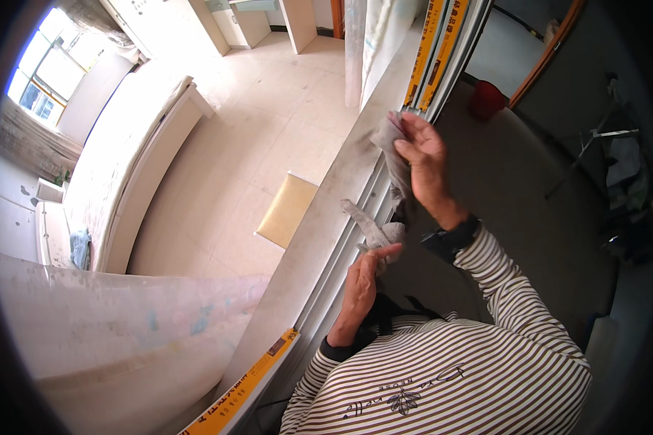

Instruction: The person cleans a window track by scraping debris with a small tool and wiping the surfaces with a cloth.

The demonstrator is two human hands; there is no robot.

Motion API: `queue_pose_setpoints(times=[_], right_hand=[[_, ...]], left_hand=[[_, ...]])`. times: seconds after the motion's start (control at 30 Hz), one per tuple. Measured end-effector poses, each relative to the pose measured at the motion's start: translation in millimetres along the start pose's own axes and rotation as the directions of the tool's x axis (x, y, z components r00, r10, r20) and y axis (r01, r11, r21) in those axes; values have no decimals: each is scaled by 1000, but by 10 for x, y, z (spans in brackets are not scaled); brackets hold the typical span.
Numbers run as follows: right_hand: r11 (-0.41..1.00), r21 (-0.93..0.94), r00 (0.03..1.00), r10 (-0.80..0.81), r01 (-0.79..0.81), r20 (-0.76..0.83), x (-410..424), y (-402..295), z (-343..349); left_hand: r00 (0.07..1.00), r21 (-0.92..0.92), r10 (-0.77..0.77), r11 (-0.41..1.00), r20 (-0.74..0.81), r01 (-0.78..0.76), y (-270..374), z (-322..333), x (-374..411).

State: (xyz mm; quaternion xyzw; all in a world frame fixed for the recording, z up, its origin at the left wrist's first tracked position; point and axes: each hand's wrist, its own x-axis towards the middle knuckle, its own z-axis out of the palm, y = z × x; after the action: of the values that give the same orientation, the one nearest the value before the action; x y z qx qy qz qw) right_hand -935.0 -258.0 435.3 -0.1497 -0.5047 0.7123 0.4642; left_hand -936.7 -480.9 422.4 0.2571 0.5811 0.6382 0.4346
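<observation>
My right hand (429,163) pinches a crumpled grey cloth (387,140) between thumb and fingers, above the far part of the aluminium window track (371,193). Lower down, my left hand (362,283) grips a twisted bunch of grey cloth (380,234), one narrow end of it sticking out over the track. Whether both hands hold one cloth or two separate pieces, I cannot tell. Beside the track runs a pale, dusty window sill (326,190). Both hands are over or close to the track's near side.
Sliding window frames with orange printed tape (434,49) stand at the far end; another taped frame (250,380) is near me. Sheer curtains (141,321) hang beside the sill. Beyond lie a bed (125,163) and a yellow stool (287,209). A red bucket (487,100) stands right.
</observation>
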Motion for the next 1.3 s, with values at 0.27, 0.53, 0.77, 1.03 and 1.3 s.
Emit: queue_pose_setpoints(times=[0.27,0.53,0.77,1.03,1.3], right_hand=[[241,-933,883,-450,266,135,478,751,-170],[-140,-990,998,59,19,11,704,741,-145],[-161,-987,992,122,3,-17,987,951,-332],[-233,-950,958,147,-208,-246,1284,746,-229],[-105,-975,970,-166,-196,-177,1286,707,-321]], left_hand=[[985,35,132,991,-114,-129,261,2,151],[994,-31,61,997,-89,-64,179,-54,94],[996,-51,-3,999,-89,-2,120,-35,198],[994,-14,50,999,-93,-52,203,-81,108],[998,-34,-11,999,-57,9,179,-79,-117]])
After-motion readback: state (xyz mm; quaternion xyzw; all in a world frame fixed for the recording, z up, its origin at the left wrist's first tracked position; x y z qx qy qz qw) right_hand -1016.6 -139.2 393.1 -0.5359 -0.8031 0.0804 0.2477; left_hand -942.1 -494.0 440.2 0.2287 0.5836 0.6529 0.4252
